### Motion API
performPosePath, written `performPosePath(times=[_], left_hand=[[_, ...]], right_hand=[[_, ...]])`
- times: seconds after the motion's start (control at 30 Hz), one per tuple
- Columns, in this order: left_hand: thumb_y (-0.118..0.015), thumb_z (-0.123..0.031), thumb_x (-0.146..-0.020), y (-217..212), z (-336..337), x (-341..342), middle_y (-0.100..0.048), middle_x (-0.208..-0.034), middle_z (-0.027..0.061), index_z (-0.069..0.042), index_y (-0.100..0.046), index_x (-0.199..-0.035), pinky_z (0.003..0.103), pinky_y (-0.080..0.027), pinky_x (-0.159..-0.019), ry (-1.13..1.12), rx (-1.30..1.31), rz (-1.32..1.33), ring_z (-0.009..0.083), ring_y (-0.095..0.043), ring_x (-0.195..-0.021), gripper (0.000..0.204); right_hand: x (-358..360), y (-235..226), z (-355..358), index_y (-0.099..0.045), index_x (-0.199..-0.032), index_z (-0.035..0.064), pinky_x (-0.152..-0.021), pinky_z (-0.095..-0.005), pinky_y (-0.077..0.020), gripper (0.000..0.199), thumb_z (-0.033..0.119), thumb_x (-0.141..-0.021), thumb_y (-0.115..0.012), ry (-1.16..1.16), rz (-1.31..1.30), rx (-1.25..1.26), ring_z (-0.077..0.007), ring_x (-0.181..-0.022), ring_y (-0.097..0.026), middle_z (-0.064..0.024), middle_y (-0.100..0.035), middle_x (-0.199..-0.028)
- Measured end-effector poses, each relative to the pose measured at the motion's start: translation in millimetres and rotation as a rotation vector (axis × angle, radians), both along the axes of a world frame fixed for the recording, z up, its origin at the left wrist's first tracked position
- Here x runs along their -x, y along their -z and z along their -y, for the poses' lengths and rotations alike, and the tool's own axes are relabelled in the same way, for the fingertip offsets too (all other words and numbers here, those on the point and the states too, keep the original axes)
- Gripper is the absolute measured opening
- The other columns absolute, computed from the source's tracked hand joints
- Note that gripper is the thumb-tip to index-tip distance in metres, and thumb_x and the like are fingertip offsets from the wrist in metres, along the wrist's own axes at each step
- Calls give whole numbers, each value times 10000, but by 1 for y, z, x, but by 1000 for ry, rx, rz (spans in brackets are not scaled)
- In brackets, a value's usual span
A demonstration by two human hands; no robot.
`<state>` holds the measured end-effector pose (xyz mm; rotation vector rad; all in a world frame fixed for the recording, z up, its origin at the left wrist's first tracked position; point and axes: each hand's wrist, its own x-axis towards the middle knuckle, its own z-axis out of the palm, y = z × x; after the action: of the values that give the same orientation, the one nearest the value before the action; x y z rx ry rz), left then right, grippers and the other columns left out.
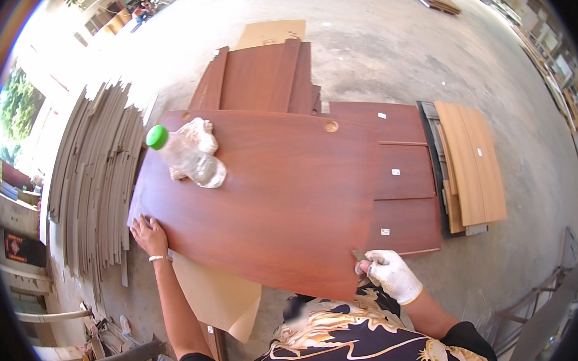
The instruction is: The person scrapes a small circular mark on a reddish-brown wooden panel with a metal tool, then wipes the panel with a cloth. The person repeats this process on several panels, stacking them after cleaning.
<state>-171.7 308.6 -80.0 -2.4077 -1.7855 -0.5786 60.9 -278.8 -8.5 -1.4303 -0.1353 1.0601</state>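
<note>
A large reddish-brown wood panel (271, 207) lies flat in front of me, with round holes cut near its far edge. My bare left hand (149, 236) rests at the panel's near left corner, fingers spread over the edge. At the near right corner, my right hand (393, 275) in a white glove is closed round a small scraper-like tool (357, 255), its handle mostly hidden in the glove. On the panel's far left part lies a clear plastic bottle (193, 160) with a green cap, tipped against a crumpled white cloth (200, 134).
More reddish-brown boards (399, 168) with small labels lie to the right, beside light wood boards (474, 164). Similar panels (257, 77) are stacked beyond. Thin grey strips (96, 184) pile up at left. Brown paper (216, 292) hangs below the panel's near edge.
</note>
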Motion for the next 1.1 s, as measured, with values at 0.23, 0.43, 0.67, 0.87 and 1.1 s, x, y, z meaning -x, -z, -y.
performPosePath(times=[0.23,0.43,0.67,0.87,1.1], left_hand=[[-651,-118,-1002,-12,181,-21,-380,-1701,235,11,-572,-1503,543,-231,-1308,286,27,188,465,-265,-1597,523],[-631,-61,-993,-33,334,-67,-342,-1733,201,-19,-565,-1518,558,-206,-1310,368,171,215,462,-212,-1621,531],[-561,-75,-1040,-28,361,-85,-340,-1744,164,-66,-546,-1549,543,-170,-1321,191,188,345,418,-169,-1644,509],[-560,-81,-1042,-25,362,-92,-399,-1718,140,-72,-587,-1518,525,-183,-1324,147,143,387,393,-208,-1639,477],[-574,-85,-1043,-24,360,-93,-430,-1706,121,-72,-620,-1501,500,-191,-1327,98,159,430,365,-230,-1638,460]], right_hand=[[-142,16,1,-684,-1092,-21,-659,-232,-467,140,-1,-1023,-563,107,279,81,-63,-784,-615,11,-687,-924],[-288,20,-38,-694,-1025,54,-677,-343,-500,124,103,-995,-585,-65,822,257,-192,-724,-631,-40,-681,-818],[-359,5,-72,-752,-1023,130,-779,-465,-571,156,223,-975,-636,-547,1352,298,-354,-876,-736,-117,-774,-897],[-364,5,-79,-719,-976,144,-692,-470,-568,151,267,-1003,-635,-650,1578,225,-343,-778,-728,-107,-738,-783],[-344,12,-72,-690,-961,144,-604,-453,-538,34,141,-934,-668,-582,1662,300,-326,-683,-711,-101,-707,-725]])
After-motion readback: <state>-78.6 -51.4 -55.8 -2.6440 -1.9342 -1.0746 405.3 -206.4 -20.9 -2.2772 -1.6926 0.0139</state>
